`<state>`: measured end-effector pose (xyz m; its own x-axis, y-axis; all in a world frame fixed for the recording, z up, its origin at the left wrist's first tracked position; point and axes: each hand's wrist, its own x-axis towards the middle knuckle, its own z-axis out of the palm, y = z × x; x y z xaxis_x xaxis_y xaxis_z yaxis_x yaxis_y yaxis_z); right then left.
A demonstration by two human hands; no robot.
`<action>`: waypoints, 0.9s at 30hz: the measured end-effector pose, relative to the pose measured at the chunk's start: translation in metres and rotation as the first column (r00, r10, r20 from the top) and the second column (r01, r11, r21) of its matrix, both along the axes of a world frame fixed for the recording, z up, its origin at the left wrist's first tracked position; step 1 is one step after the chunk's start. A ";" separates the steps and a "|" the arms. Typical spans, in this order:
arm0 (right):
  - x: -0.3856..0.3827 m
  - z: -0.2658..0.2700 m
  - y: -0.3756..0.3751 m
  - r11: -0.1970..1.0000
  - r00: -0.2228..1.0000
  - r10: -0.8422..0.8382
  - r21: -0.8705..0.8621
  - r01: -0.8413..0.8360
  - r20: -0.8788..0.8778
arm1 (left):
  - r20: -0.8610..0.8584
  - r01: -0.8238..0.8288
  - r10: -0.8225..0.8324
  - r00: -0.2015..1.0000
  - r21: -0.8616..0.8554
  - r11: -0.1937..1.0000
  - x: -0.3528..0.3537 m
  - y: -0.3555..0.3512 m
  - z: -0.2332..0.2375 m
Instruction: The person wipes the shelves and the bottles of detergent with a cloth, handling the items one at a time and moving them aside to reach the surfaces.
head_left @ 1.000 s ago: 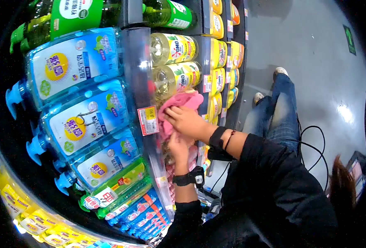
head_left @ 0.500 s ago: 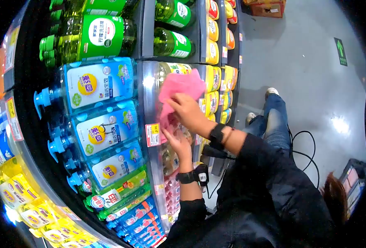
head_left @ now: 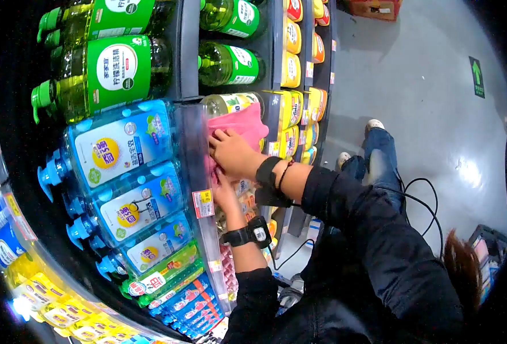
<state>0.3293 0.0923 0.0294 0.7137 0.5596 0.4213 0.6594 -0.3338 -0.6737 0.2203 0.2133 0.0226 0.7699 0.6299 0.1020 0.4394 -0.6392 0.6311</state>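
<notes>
A pink cloth (head_left: 243,122) lies against the yellow detergent bottles (head_left: 230,104) behind the clear shelf divider (head_left: 191,143). My right hand (head_left: 230,153), with a black band and a bead bracelet at the wrist, presses on the cloth's lower part, fingers spread over it. Just below it is my left hand (head_left: 225,196), with a black watch (head_left: 254,234) on the wrist. It reaches up under the right hand at the shelf front, where its fingertips are hidden. A yellow price tag (head_left: 202,203) sits on the divider beside my left hand.
Blue pump bottles (head_left: 124,150) fill the shelf left of the divider, with green bottles (head_left: 116,69) above them and small packs (head_left: 167,275) below. Yellow packs (head_left: 291,109) line the shelf further along. My legs (head_left: 379,155) and a black cable (head_left: 417,198) are over grey floor.
My right hand and the pink cloth rose along the shelf front, then shifted a little left and down. My left hand followed beneath. The view swung towards the green bottles.
</notes>
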 end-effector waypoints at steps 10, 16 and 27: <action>-0.018 -0.023 0.009 0.981 0.998 0.044 0.186 -0.054 0.054 | -0.095 -0.131 0.159 0.983 0.253 0.959 0.007 -0.023 0.011; -0.022 -0.025 -0.005 0.895 0.963 0.151 0.444 -0.038 -0.223 | -0.454 0.000 0.232 0.860 0.456 0.890 0.012 -0.079 0.037; -0.013 -0.043 -0.078 0.758 0.683 0.088 0.493 0.427 -0.725 | 0.171 -0.146 0.149 0.974 -0.033 0.989 0.013 -0.117 -0.001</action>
<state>0.3160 0.0140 -0.0134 0.9759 0.2147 -0.0395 -0.0920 0.2405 -0.9663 0.2329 0.0958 0.0218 0.6404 0.7385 0.2107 0.4115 -0.5617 0.7178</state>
